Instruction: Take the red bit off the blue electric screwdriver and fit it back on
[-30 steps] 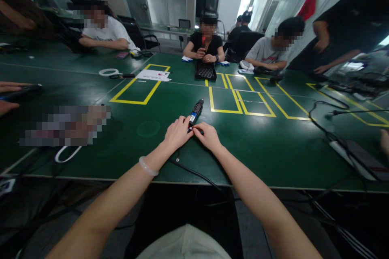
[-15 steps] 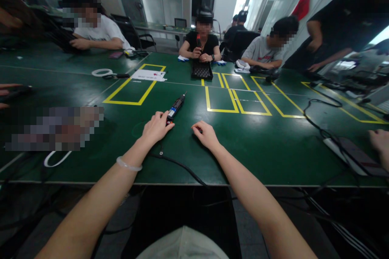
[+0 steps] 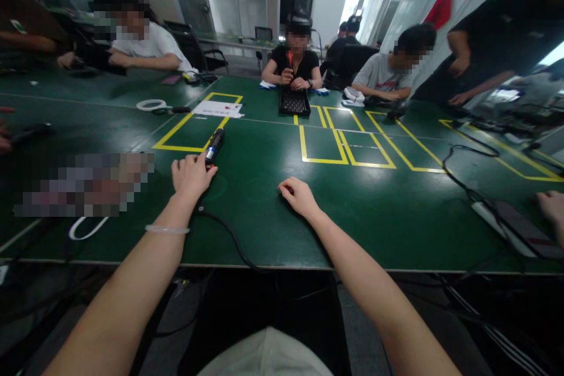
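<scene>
My left hand (image 3: 191, 175) is closed round the rear end of a black corded tool with a blue band (image 3: 214, 146), which lies pointing away from me on the green table (image 3: 264, 211). Its black cable (image 3: 229, 238) trails from under my wrist to the table's front edge. My right hand (image 3: 298, 195) rests on the table about a forearm's width to the right, its fingers curled in, and I cannot make out anything in them.
Yellow taped rectangles (image 3: 194, 129) mark the table beyond the tool. A black tray (image 3: 294, 103) sits at the far middle before a seated person. A white ring (image 3: 150, 105), papers (image 3: 218, 108), cables and a power strip (image 3: 506, 217) lie around. Other people sit round the table.
My left hand has slid the tool to the left, away from my right hand. The two hands were together on the tool a second ago; the right hand has let go and stayed put.
</scene>
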A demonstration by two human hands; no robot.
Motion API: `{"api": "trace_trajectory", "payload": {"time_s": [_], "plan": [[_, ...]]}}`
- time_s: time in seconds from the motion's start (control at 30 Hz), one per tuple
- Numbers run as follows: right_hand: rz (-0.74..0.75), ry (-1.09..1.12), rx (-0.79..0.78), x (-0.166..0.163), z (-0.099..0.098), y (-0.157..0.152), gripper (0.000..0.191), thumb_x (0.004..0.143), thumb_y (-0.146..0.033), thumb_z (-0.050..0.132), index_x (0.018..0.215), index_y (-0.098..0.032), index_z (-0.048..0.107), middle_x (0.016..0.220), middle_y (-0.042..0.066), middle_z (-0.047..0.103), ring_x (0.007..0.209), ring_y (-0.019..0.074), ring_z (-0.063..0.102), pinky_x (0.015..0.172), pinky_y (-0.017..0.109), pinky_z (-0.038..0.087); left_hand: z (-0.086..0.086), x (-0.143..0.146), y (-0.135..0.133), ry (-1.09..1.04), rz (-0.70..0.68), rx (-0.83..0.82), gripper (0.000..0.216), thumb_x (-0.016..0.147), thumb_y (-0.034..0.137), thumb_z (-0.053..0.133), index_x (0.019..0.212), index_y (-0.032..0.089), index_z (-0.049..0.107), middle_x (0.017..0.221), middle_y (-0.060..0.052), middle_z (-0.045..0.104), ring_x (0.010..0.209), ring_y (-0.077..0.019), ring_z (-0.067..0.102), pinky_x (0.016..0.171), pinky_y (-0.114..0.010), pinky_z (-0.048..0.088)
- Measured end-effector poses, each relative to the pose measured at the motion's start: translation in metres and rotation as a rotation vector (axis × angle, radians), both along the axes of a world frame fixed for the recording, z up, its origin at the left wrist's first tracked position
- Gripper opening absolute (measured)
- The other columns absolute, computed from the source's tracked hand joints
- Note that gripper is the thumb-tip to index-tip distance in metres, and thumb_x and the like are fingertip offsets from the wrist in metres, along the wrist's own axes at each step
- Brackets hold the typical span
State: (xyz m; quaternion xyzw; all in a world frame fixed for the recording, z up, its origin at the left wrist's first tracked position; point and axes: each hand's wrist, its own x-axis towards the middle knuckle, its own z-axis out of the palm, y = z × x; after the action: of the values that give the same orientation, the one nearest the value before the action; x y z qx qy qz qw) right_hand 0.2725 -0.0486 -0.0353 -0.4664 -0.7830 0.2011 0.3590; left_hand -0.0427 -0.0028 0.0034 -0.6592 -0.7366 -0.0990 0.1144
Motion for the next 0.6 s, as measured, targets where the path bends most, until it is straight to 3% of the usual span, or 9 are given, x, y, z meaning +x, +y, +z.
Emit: {"api": "trace_trajectory", "payload": {"time_s": [0.1,0.33,0.6], "plan": [[-0.002,-0.007,-0.002,0.000,0.001,0.000,0.015,0.094,-0.021,0.055,0.089,-0.019,0.070,0.088,0.004,0.066,0.079,0.0157,0.060,0.074,0.026,0.043,0.001,0.005,-0.004,0.013,-0.006,0.060,0.050,0.093,0.041,0.048,0.135,0.014,0.052,0.133,-0.019,0.055,0.118,-0.0360,0.054,0.103,-0.046,0.038],[-0.001,0.008,-0.001,-0.001,0.001,0.000,0.015,0.093,-0.021,0.056,0.089,-0.019,0.070,0.086,0.003,0.064,0.076,0.0151,0.059,0.071,0.026,0.043,0.001,0.007,-0.004,0.012,-0.023,0.015,0.042,0.090,0.040,0.052,0.122,0.014,0.057,0.126,-0.020,0.056,0.111,-0.0356,0.056,0.094,-0.044,0.043],[0.017,0.060,-0.016,-0.002,-0.001,0.001,0.016,0.093,-0.023,0.055,0.088,-0.019,0.070,0.087,0.004,0.066,0.077,0.0160,0.060,0.073,0.028,0.045,0.002,0.012,-0.004,-0.049,-0.013,0.126,0.040,0.095,0.035,0.039,0.120,0.010,0.058,0.119,-0.022,0.062,0.110,-0.0352,0.058,0.096,-0.046,0.041]]}}
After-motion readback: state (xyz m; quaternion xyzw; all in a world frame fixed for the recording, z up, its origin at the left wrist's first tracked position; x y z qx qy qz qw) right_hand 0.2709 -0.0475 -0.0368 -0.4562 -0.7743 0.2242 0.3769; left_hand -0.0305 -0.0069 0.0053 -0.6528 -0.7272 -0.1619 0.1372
